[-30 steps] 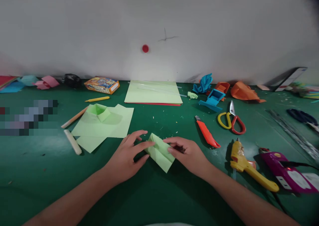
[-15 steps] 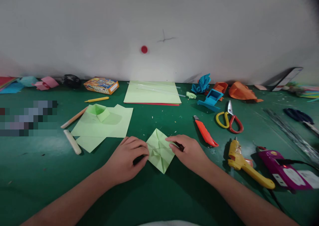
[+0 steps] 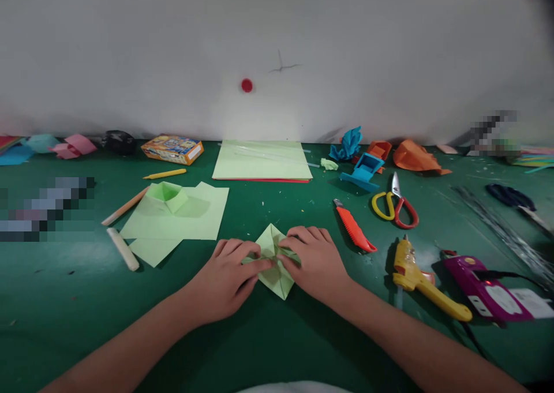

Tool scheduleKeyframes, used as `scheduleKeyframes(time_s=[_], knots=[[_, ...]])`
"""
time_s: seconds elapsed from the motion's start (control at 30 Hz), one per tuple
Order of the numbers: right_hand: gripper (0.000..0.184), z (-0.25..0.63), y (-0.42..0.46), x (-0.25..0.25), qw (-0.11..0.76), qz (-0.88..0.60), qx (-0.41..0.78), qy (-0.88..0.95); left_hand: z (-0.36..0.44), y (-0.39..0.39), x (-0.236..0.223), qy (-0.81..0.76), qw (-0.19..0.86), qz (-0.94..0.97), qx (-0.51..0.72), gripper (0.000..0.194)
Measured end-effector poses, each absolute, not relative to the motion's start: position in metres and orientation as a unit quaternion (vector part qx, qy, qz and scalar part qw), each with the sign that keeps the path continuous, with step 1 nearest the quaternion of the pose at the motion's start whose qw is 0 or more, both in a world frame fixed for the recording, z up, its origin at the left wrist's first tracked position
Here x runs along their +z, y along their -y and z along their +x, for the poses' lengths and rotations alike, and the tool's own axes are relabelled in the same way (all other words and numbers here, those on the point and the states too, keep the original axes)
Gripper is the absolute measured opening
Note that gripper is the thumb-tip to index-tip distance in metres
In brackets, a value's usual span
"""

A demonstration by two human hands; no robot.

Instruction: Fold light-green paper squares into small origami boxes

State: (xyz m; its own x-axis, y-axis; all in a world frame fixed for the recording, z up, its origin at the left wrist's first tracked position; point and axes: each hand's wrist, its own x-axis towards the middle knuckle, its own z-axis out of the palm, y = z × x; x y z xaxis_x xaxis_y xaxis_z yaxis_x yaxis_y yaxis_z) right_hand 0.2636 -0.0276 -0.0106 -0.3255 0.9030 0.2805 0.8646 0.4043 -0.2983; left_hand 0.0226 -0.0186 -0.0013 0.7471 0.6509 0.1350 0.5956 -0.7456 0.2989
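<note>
A light green folded paper [image 3: 279,284] lies on the green table in front of me, turned like a diamond with creases running through its middle. My left hand [image 3: 229,274] is closed over its left corner, the index finger reaching to the centre. From the other side my right hand [image 3: 315,260] grips the paper's right part, thumb and fingertips bent in at the middle. The fingers of both hands nearly meet there and cover the central folds. To the left, a small green paper box [image 3: 171,199] rests on flat green sheets [image 3: 194,223].
On the right lie an orange cutter [image 3: 355,228], scissors [image 3: 395,205], a yellow glue gun [image 3: 426,283] and a purple power strip [image 3: 489,289]. Green paper sheets [image 3: 259,159] and a small carton [image 3: 173,149] stand near the wall. A whitish stick [image 3: 123,249] lies at left.
The paper went from partly folded over to spread out as a creased diamond. Both hands have since moved inward over its centre.
</note>
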Motion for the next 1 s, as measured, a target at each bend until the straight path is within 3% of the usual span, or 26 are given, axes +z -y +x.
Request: scheduleKeyframes(time_s=[0.13,0.3,0.47,0.6,0.73,0.87,1.0], knots=[[0.015,0.269,0.024,-0.011,0.251,-0.537,0.108,0.798,0.023,0.018,-0.002,-0.346,0.131,0.92,0.129,0.037],[0.014,0.278,0.023,-0.007,0.364,-0.518,0.278,0.723,0.022,0.018,-0.002,-0.358,0.127,0.916,0.132,0.039],[0.022,0.288,0.021,-0.005,0.382,-0.558,0.377,0.633,0.022,0.019,-0.002,-0.349,0.118,0.921,0.126,0.04],[0.023,0.299,0.017,-0.002,0.362,-0.601,0.299,0.646,0.023,0.022,0.001,-0.356,0.135,0.917,0.118,0.042],[0.021,0.303,0.015,0.002,0.278,-0.642,0.176,0.693,0.025,0.025,0.001,-0.362,0.149,0.913,0.116,0.032],[0.02,0.302,0.014,0.003,0.208,-0.657,0.151,0.709,0.027,0.025,-0.004,-0.361,0.135,0.914,0.124,0.019],[0.018,0.301,0.013,0.002,0.192,-0.658,0.154,0.712,0.026,0.023,-0.005,-0.355,0.131,0.914,0.147,0.007]])
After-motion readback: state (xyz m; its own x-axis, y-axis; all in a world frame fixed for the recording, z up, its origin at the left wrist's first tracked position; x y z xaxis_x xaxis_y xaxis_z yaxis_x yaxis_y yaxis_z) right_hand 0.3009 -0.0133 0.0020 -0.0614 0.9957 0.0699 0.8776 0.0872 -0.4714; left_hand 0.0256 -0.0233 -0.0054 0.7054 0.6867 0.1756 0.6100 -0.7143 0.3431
